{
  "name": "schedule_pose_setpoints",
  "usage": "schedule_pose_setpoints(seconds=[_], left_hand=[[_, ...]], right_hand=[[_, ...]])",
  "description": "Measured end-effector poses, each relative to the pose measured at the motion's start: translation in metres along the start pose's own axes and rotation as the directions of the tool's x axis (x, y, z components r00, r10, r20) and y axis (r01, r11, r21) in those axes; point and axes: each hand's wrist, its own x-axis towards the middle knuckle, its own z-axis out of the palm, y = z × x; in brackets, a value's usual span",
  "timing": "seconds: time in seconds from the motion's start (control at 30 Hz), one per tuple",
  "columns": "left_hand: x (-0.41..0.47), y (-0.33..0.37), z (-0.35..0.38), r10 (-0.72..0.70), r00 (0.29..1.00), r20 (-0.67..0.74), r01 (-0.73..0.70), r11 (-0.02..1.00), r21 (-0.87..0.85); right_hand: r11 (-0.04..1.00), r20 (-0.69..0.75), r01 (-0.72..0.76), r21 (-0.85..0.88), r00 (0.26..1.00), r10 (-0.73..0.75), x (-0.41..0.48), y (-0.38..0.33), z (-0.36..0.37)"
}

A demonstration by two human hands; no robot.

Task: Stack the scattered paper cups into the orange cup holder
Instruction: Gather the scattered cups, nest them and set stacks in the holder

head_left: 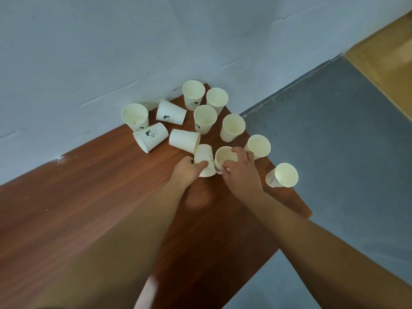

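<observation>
While paper cups are sitting scattered across the corner of a wooden table, a person is taking hold of two of them at once. The left hand is curling its fingers round the wall of the overturned cup, whose narrow base is pointing up and away. It seems to be standing mouth-down, though it may merely be tipped toward the camera. The right hand is pinching the rim of the upright cup, thumb on the near lip and fingers draped over the far one.

These two cups are touching, side by side, with the overturned cup on the left. Nesting them is likely to call for turning one so that both mouths are facing the same way. The orange cup holder is not showing anywhere in view, so which way the stack must travel cannot be told.

Room is running short on the right: the table's edge is passing just beyond the right hand, and the edge cup is leaning right at it — a careless sweep could be sending it to the floor. Three cups are lying on their sides to the left, nearest among them the fallen cup just behind the left hand. On the far side, the wall is hemming in the cluster.
</observation>
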Motion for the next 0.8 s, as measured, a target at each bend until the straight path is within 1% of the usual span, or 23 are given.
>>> schedule_pose_setpoints(seconds=[0.1, 0.17, 0.27, 0.33, 0.4, 0.5, 0.6, 0.7, 0.8], left_hand=[[-0.015, -0.017, -0.012, -0.015, 0.999, -0.033, 0.012, 0.994, -0.105], [-0.030, -0.033, -0.021, -0.054, 0.998, -0.025, 0.047, 0.976, -0.213], [-0.050, -0.057, -0.044, -0.130, 0.990, 0.050, 0.139, 0.882, -0.451], [-0.067, -0.070, -0.068, -0.147, 0.988, 0.038, 0.145, 0.838, -0.526], [-0.089, -0.085, -0.095, -0.140, 0.990, -0.033, 0.100, 0.836, -0.540], [-0.126, -0.118, -0.138, -0.116, 0.981, -0.156, 0.017, 0.850, -0.526], [-0.172, -0.159, -0.179, -0.139, 0.967, -0.215, 0.004, 0.847, -0.532], [-0.218, -0.197, -0.211, -0.148, 0.939, -0.311, -0.023, 0.874, -0.485], [-0.266, -0.227, -0.246, -0.146, 0.895, -0.421, -0.045, 0.910, -0.412]], right_hand=[[0.994, 0.032, -0.017, 0.105, 0.999, 0.014, -0.010, -0.018, -0.005], [0.983, 0.048, -0.040, 0.179, 0.998, 0.032, -0.019, -0.035, -0.011], [0.961, 0.058, -0.076, 0.266, 0.996, 0.063, -0.035, -0.067, -0.022], [0.955, 0.091, -0.073, 0.288, 0.995, 0.048, -0.046, -0.093, -0.028], [0.961, 0.126, -0.035, 0.274, 0.992, 0.001, -0.057, -0.121, -0.033], [0.963, 0.121, 0.037, 0.267, 0.990, -0.071, -0.075, -0.166, -0.036], [0.955, 0.105, 0.107, 0.276, 0.984, -0.141, -0.096, -0.217, -0.037], [0.930, 0.111, 0.150, 0.334, 0.974, -0.197, -0.124, -0.268, -0.040], [0.890, 0.066, 0.220, 0.400, 0.961, -0.267, -0.154, -0.321, -0.043]])
